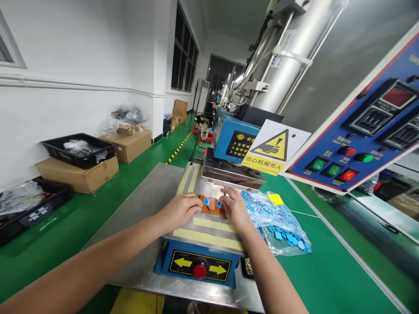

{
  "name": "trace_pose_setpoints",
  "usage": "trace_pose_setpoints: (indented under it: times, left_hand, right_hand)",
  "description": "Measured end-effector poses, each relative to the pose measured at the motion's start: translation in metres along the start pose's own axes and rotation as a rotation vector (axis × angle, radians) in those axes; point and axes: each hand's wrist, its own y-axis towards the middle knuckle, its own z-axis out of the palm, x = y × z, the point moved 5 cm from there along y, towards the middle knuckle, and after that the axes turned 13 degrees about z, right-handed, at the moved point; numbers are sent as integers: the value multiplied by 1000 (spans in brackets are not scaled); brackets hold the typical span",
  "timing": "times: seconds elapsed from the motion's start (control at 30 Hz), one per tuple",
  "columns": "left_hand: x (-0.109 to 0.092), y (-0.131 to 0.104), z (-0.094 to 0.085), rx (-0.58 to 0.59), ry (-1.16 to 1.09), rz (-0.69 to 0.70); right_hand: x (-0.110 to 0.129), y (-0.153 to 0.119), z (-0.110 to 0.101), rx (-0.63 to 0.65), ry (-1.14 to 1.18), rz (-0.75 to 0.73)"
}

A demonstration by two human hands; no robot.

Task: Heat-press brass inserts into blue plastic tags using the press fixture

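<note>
In the middle of the press bed lies an orange block [212,209] with two small blue plastic pieces seated along it. One blue plastic piece [206,201] shows plainly on its left half. My left hand [181,210] is closed at the block's left end, with fingertips and thumb against it. My right hand [236,210] bends over the right end, its thumb and fingers at the other blue piece [219,203], which they partly hide. Beside my right hand is a clear plastic bag [281,224] full of blue pieces.
The press head [232,170] hangs just behind my hands. A control panel [353,144] and warning sign [276,146] jut in at the right. A red button [199,271] sits on the front of the base. Cartons [78,174] and black trays line the left wall.
</note>
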Motion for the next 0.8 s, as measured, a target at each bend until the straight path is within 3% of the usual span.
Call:
trace_pose_setpoints:
  times: [0.13,0.37,0.5,0.8]
  left_hand:
    - [15,17,17,154,79,-14]
    - [27,37,39,276,199,-47]
    - [32,36,47,282,198,-33]
    - [35,39,47,279,159,12]
  right_hand:
    - [-6,-6,1,-43,79,3]
    - [-17,-18,-2,-176,214,70]
    - [-18,-18,-4,-202,227,106]
    - [-17,-21,1,-185,181,6]
